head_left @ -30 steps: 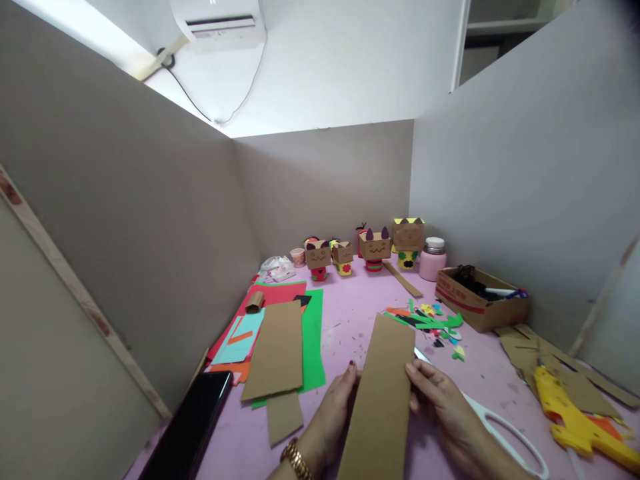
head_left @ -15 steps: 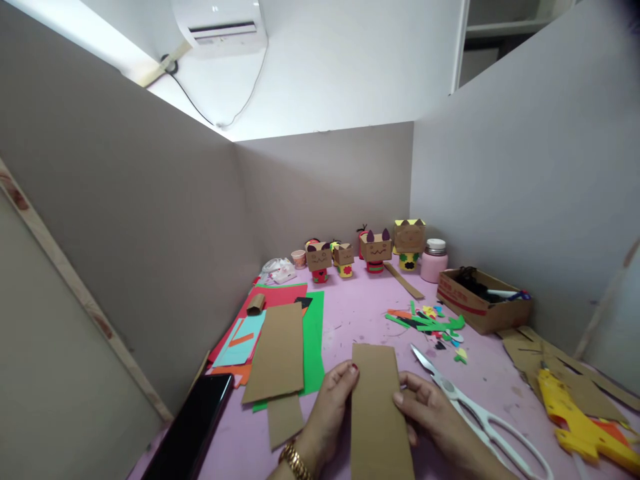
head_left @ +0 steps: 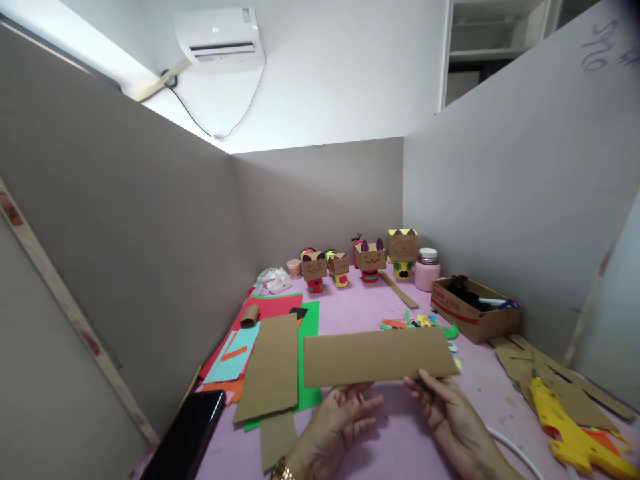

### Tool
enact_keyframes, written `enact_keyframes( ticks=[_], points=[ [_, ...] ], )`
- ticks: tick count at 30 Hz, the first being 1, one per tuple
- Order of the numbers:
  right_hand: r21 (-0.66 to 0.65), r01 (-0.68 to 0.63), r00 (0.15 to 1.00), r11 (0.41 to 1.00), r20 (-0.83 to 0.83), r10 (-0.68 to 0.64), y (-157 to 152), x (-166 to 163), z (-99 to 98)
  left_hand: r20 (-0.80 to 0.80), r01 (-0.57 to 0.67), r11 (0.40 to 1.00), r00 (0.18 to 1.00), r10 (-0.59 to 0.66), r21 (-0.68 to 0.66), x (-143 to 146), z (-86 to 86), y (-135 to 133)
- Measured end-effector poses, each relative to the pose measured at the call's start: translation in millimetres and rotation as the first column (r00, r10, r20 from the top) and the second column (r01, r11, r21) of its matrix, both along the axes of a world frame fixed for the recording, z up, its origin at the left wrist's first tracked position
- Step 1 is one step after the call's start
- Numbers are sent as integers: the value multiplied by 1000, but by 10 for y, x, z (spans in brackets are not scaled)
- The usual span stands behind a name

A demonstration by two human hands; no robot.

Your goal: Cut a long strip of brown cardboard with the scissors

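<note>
A long brown cardboard strip (head_left: 377,357) is held level and crosswise just above the pink table (head_left: 350,310). My left hand (head_left: 334,427), with a gold bracelet at the wrist, grips the strip's lower edge left of centre. My right hand (head_left: 447,417) pinches that edge further right. The strip hides most of the scissors; only a white handle loop (head_left: 515,450) shows past my right wrist. Small coloured paper scraps (head_left: 417,323) lie just behind the strip.
Flat cardboard pieces (head_left: 273,367) rest on green, red and blue paper sheets (head_left: 310,320) at left, beside a black phone (head_left: 183,443). Several cardboard box figures (head_left: 370,257) and a pink jar (head_left: 428,270) line the back. An open cardboard box (head_left: 473,310), cardboard offcuts and a yellow glue gun (head_left: 570,427) lie at right. Grey partitions enclose the table.
The cardboard strip has turned from lengthwise, pointing away from me, to crosswise, and now covers the scissors. Both hands shifted to its lower edge. The view tilted slightly.
</note>
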State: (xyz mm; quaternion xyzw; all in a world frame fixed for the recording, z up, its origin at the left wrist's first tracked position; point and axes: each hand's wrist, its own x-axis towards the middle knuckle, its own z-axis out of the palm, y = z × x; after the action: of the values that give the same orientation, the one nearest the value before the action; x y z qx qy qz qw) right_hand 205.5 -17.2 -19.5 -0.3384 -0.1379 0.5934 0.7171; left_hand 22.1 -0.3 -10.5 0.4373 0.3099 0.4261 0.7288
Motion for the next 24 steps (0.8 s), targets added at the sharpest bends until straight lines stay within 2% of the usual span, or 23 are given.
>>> enact_keyframes(
  ticks=[2, 5, 7, 9, 12, 15, 18, 21, 24],
  points=[
    [-64, -69, 997, 996, 23, 70, -19, -42, -16, 118, -150, 982, 979, 164, -119, 14, 19, 28],
    [-90, -61, 992, 994, 102, 70, -50, -30, 15, 126, -349, 932, 924, 360, -103, -9, 22, 86],
    [-70, -25, 977, 997, 209, 40, -62, 20, 63, 147, -414, 908, 896, 419, -66, -36, 3, 113],
    [-68, -70, 946, 995, 312, 88, -68, 64, 106, 155, -430, 901, 888, 434, -59, -54, -16, 121],
    [-89, -183, 896, 979, 396, 204, -76, 62, 121, 194, -421, 898, 877, 439, -130, -64, -5, 107],
    [-103, -317, 845, 943, 421, 330, -93, -22, 70, 230, -402, 890, 865, 446, -214, -101, 77, 101],
    [-75, -499, 765, 864, 431, 479, -123, -133, -27, 307, -255, 924, 889, 340, -285, -190, 183, 120],
    [-50, -629, 668, 775, 475, 573, -156, -212, -168, 419, -90, 935, 876, 238, -343, -294, 244, 142],
    [-52, -702, 592, 710, 512, 622, -177, -224, -319, 445, -30, 935, 874, 195, -353, -358, 264, 138]
  ],
)
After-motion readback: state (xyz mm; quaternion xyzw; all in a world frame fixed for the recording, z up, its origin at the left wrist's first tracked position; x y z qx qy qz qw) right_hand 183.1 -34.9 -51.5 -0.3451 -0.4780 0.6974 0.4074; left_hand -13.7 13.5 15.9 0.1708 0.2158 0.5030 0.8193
